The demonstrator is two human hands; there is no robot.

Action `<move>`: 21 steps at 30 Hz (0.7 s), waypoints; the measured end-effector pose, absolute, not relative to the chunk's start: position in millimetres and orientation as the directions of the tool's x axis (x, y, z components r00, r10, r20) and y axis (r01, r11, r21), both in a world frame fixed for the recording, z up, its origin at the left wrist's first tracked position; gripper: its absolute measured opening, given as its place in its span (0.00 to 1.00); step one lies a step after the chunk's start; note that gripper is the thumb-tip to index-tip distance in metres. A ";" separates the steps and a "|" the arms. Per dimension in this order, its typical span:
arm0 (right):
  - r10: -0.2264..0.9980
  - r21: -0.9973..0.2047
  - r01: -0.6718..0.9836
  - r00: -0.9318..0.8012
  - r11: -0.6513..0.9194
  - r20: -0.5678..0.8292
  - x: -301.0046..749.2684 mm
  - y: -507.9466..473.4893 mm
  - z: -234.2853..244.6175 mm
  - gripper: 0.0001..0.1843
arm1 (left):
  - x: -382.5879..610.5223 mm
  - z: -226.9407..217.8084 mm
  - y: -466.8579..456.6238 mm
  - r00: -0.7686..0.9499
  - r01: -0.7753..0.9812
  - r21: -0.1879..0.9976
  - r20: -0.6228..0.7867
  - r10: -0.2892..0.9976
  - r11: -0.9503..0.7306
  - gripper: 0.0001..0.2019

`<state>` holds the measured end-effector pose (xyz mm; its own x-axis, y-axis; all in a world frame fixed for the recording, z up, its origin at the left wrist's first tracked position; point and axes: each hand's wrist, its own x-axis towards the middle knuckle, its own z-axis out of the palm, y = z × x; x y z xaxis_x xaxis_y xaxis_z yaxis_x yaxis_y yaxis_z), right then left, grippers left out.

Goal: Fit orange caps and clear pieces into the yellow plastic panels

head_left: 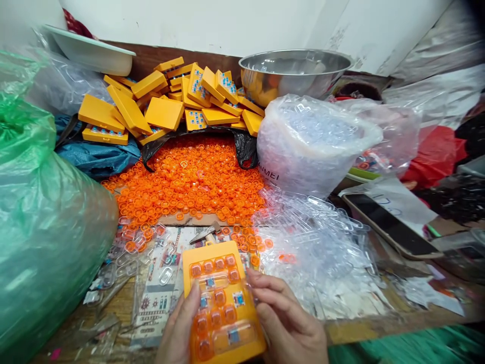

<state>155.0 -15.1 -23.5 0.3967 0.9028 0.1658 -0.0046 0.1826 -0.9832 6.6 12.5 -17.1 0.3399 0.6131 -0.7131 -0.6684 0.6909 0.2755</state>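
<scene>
A yellow plastic panel (220, 333) is tilted up in front of me near the table's front edge. Translucent orange square caps (215, 318) and clear oblong covers (233, 335) sit on its face, with small blue-and-white parts under several covers. My left hand (180, 323) grips the panel's left side, thumb on the face and fingers behind. My right hand (286, 318) is closed at the right edge, fingers bent against it; whether a small piece is pinched there is hidden. Behind the panel spreads a heap of orange caps (189, 187), and to the right lies a pile of clear oblong covers (310, 247).
Yellow panels (164, 112) are stacked at the back. A steel bowl (295, 71) and a white plastic bag (303, 146) of clear pieces stand back right. A phone (390, 225) lies right; a large green bag (49, 227) bulges at left. Pliers-like tool (204, 233) lies behind the panel.
</scene>
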 end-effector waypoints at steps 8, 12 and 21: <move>0.877 -0.909 -0.413 0.416 -0.055 -0.242 133.1 -19.1 -15.9 0.19 | 2.5 -11.9 7.8 0.261 -0.711 0.324 -0.702 0.663 0.624 0.42; 0.888 -0.878 -0.455 0.331 -0.147 -0.320 146.7 -15.7 -8.5 0.13 | 0.5 -7.8 9.4 0.233 -0.685 0.373 -0.702 0.673 0.626 0.45; 0.994 -0.969 0.238 0.070 0.064 0.083 159.8 -10.1 8.6 0.10 | 2.4 -3.6 5.4 0.221 -0.651 0.450 -0.658 0.720 0.612 0.38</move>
<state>159.8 -10.1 8.6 0.0704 0.9941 0.0830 0.2381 0.0641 -0.9691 2.4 5.4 -3.6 0.2214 0.7196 -0.6581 -0.6510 0.6116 0.4497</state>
